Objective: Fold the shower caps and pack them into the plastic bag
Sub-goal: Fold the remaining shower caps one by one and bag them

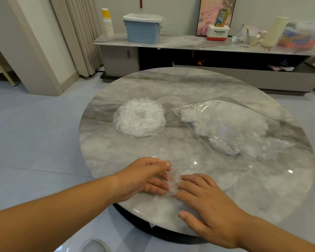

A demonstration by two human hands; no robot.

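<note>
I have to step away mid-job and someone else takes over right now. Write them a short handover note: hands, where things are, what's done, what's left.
Left hand: pinches the shower cap at the near edge of the table.
Right hand: flat, straight fingers touching the same cap's other side.
Stack of caps: a ring-shaped pile mid-table, left of the plastic bag.
Bag: lies on the table's right side, with caps inside.
Done: some caps packed.
Left: finish this fold, bag it, then work through the stack.

Glossy grey marble-look table (171,84) — crinkled clear-film shower caps (139,118), smooth transparent plastic bag (225,122).
</note>
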